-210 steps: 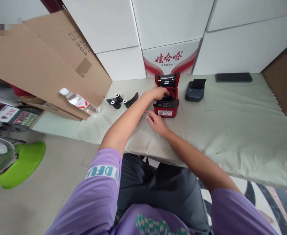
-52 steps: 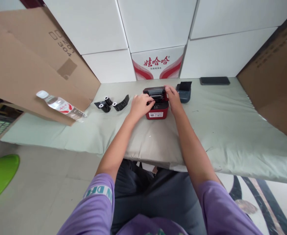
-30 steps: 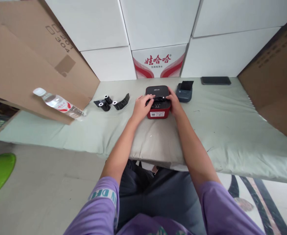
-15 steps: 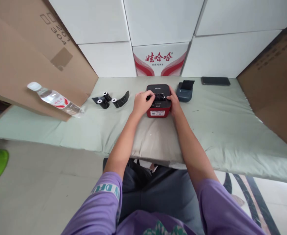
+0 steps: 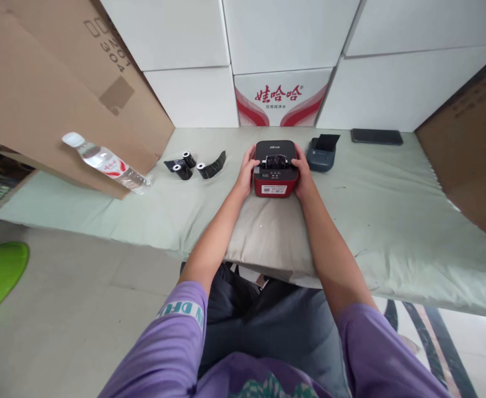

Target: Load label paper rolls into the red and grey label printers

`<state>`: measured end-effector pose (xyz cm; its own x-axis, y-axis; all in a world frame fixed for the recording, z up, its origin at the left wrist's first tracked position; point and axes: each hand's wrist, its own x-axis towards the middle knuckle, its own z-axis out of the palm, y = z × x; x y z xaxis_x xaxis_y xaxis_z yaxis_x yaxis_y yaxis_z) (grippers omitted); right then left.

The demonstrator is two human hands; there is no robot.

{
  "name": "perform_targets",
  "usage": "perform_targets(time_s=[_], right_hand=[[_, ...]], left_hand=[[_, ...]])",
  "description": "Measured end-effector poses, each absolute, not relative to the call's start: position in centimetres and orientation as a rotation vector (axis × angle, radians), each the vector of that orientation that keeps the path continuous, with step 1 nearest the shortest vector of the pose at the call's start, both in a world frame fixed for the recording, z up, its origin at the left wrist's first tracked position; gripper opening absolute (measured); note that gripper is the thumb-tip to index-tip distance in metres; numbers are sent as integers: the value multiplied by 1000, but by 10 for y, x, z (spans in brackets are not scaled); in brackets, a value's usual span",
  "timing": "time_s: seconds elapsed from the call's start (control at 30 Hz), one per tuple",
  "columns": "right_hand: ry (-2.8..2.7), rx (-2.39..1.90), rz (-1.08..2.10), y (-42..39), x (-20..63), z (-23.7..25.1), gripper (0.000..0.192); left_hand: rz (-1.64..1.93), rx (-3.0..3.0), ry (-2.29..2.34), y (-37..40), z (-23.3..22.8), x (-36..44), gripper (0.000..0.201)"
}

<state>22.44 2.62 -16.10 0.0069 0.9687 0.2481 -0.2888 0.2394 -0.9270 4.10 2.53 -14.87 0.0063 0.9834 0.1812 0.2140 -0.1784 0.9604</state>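
A small red-and-black printer (image 5: 275,176) rests on the cloth-covered surface in front of me, with a white label on its front face. Black paper or film (image 5: 276,161) shows at the slot in its top. My left hand (image 5: 247,168) grips the printer's left side, thumb on top near the slot. On the opposite side my right hand (image 5: 302,170) grips it the same way. To the right stands a smaller dark blue printer (image 5: 320,158) with a black strip (image 5: 328,142) sticking up from it.
Several black rolls (image 5: 182,171) with white cores lie to the left. Beyond them a water bottle (image 5: 110,163) leans against a cardboard box (image 5: 60,83). A dark phone (image 5: 376,136) lies at the back right. White boxes (image 5: 286,41) are stacked behind, and another cardboard box (image 5: 470,143) stands right.
My left hand has let go of the black paper at the slot and moved to the printer's left side. The right hand stays on the right side. The view has shifted slightly.
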Motion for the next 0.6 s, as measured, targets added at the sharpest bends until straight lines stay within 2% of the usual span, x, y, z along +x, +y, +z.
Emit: perform_targets(time_s=[0.13,0.33,0.6], right_hand=[[-1127,-824,1175,26,224,-159,74],[-1113,-865,1125,35,225,-161,67],[-1121,-867,1082,41,227,-169,65]], left_hand=[[1171,1610,1272,25,-149,39,70],[1203,1589,1263,22,-149,42,77],[1184,1529,1236,18,-144,46,70]])
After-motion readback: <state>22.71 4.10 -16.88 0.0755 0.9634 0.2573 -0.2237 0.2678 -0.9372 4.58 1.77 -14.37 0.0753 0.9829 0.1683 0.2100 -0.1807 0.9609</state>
